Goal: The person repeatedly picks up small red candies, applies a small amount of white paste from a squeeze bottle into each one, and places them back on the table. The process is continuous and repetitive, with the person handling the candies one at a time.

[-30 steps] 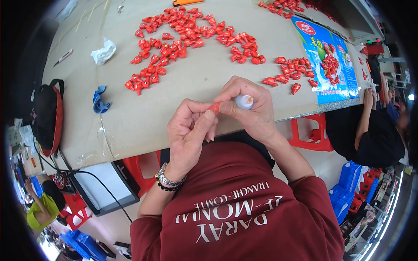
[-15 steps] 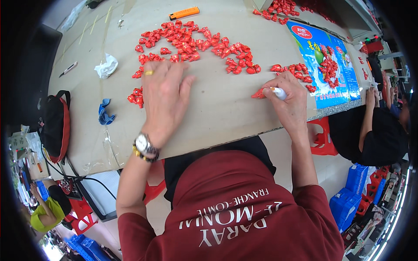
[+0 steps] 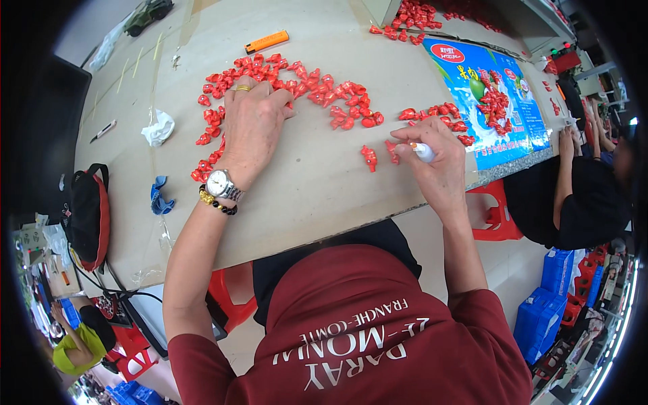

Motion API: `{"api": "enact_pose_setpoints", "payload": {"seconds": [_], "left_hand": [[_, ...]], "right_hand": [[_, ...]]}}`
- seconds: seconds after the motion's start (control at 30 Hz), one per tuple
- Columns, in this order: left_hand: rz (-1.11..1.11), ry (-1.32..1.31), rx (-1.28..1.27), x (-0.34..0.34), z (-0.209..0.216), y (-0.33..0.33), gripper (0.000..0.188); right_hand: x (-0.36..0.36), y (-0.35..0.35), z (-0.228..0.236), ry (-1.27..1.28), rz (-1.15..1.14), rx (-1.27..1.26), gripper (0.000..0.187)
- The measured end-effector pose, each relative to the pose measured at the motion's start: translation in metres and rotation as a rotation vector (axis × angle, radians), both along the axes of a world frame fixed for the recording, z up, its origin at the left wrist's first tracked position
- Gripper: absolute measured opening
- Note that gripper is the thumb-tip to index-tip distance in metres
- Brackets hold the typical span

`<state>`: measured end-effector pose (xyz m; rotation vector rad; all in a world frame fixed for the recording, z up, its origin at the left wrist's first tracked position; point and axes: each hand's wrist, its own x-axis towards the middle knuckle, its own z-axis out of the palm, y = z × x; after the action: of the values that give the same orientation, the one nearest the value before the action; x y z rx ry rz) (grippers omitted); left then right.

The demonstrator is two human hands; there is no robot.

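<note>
My left hand (image 3: 255, 125), wearing a ring and a wristwatch, bends over a loose pile of small glossy red parts (image 3: 312, 84). Its fingers are closed at the pile, with a red part showing by the thumb tip. My right hand (image 3: 439, 158) grips a white pen-like tube (image 3: 423, 152) with an orange-brown end, slanting across the palm. One red part (image 3: 393, 152) is at that hand's fingertips; whether they hold it I cannot tell. Just left of it, another red part (image 3: 368, 158) lies apart on the table.
Red parts lie on a blue printed sheet (image 3: 506, 138) at right, beside a short row (image 3: 432, 111). An orange box cutter (image 3: 266, 42), crumpled tissue (image 3: 158, 128), blue scrap (image 3: 161, 196) and thin knife (image 3: 103, 131) are on the table (image 3: 317, 189). A co-worker's arm (image 3: 563, 169) shows at right.
My left hand's fingers have curled in at the pile. A red part now lies apart left of my right hand, which still holds the tube. The whole view has shifted slightly.
</note>
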<state>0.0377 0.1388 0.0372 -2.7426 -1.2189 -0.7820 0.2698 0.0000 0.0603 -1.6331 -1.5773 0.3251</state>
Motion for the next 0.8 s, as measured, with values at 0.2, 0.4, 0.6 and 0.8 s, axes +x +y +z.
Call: {"api": "enact_pose_setpoints", "payload": {"seconds": [0.2, 0.4, 0.6, 0.8], "left_hand": [[-0.134, 0.020, -0.002, 0.002, 0.000, -0.011, 0.015], [-0.160, 0.205, 0.128, -0.004, 0.002, -0.037, 0.023], [-0.087, 0.107, -0.067, -0.017, -0.001, -0.055, 0.027], [-0.061, 0.076, -0.084, -0.027, 0.001, -0.068, 0.030]], "right_hand": [[0.000, -0.006, 0.001, 0.110, 0.007, -0.021, 0.021], [-0.011, -0.011, 0.010, 0.337, 0.035, -0.083, 0.026], [-0.022, -0.013, 0.014, 0.525, 0.111, -0.176, 0.031], [-0.033, -0.010, 0.008, 0.422, 0.149, -0.172, 0.028]]}}
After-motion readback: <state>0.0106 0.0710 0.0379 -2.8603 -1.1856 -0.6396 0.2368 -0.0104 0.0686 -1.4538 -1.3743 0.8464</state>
